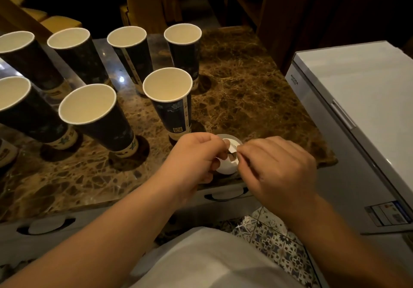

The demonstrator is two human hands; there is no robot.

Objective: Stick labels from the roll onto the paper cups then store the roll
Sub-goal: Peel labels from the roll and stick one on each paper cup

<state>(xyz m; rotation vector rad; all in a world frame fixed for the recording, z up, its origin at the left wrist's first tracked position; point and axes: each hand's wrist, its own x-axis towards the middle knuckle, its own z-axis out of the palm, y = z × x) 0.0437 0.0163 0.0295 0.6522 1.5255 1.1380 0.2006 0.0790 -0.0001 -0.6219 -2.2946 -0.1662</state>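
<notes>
Roll (225, 167) between hands: left (196, 156) grips, right (277, 169) pinches label (232, 148).

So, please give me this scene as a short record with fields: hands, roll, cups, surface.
left hand: left hand holds the label roll
right hand: right hand pinches a label at the roll
cups: seven paper cups fully visible, upright, empty
surface: brown marble counter
beside: white chest freezer on the right
</notes>
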